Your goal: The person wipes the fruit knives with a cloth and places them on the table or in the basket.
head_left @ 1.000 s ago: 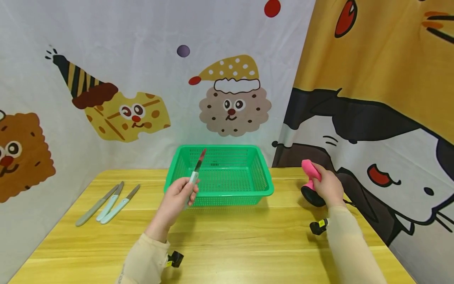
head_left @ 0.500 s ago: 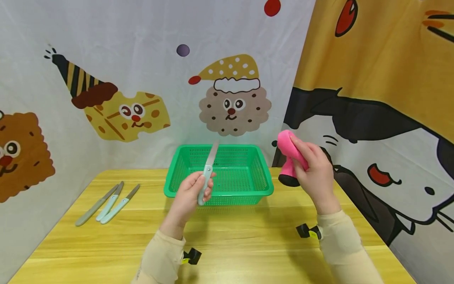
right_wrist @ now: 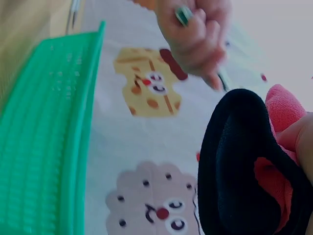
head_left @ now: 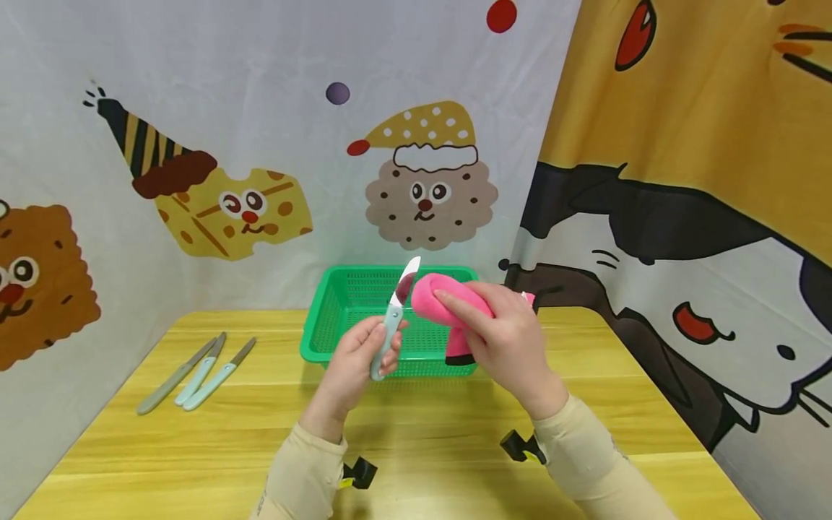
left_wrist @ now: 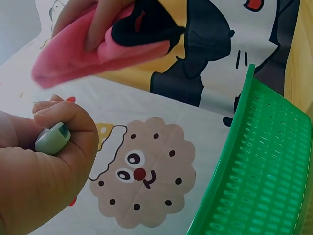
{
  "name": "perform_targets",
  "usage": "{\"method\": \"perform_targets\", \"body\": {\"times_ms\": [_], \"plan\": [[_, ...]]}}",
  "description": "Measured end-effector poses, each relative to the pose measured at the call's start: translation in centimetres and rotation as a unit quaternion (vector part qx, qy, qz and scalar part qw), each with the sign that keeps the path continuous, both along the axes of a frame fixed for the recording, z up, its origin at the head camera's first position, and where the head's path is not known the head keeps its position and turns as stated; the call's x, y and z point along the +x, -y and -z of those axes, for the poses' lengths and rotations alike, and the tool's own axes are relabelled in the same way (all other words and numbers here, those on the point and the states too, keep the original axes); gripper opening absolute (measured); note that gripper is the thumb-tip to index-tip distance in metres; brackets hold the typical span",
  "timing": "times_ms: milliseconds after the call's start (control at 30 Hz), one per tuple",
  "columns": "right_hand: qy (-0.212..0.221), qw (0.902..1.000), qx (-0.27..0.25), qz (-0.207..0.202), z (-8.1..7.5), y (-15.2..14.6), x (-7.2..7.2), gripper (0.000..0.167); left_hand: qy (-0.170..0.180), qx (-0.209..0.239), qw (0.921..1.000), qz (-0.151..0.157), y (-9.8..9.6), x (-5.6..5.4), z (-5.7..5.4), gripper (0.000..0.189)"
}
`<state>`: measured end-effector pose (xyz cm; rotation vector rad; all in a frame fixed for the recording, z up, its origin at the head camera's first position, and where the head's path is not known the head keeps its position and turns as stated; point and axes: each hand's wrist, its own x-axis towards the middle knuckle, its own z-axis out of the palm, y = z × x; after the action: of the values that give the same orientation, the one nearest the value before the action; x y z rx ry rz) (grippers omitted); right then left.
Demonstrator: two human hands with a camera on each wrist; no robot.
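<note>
My left hand (head_left: 351,354) grips a knife (head_left: 393,319) by its pale green handle, with the blade pointing up. The blade reflects some pink. In the left wrist view only the butt of the knife handle (left_wrist: 53,140) shows in the fist. My right hand (head_left: 513,345) holds a bunched pink cloth (head_left: 434,297) with black edging, close to the right side of the blade. I cannot tell whether cloth and blade touch. The right wrist view shows the black part of the cloth (right_wrist: 234,161) hanging in loose folds. Both hands are raised above the table.
Behind the hands stands a green plastic basket (head_left: 315,339) with perforated walls. Three knives lie on the wooden table (head_left: 416,448) at left: a grey-green one (head_left: 175,380) and two pale green ones, including the rightmost knife (head_left: 219,377). A cartoon-printed curtain (head_left: 260,58) hangs behind.
The right hand has carried the pink cloth from the right side of the table leftward to the knife. My left hand has moved right with the knife.
</note>
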<state>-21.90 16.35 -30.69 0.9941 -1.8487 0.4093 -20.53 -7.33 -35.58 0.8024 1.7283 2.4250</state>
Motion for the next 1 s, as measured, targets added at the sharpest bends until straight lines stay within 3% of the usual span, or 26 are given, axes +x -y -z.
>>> {"method": "perform_targets", "body": {"times_ms": [200, 400, 733, 1000], "plan": [[0.004, 0.9993, 0.037, 0.002, 0.6, 1.8, 0.3, 0.068, -0.033, -0.024, 0.9991, 0.003, -0.3, 0.2, 0.0, 0.032], [0.018, 0.9978, 0.060, 0.021, 0.9, 2.5, 0.4, 0.063, -0.050, -0.041, 0.9979, 0.009, -0.5, 0.4, 0.1, 0.030], [0.019, 0.9989, 0.028, 0.031, 0.7, 2.2, -0.1, 0.057, -0.075, -0.052, 0.9957, 0.016, -0.9, 0.5, 0.1, 0.032], [0.006, 0.9994, -0.008, 0.034, -0.1, 1.5, -1.4, 0.049, -0.071, -0.053, 0.9959, 0.020, -0.9, 0.6, -0.1, 0.036]]}}
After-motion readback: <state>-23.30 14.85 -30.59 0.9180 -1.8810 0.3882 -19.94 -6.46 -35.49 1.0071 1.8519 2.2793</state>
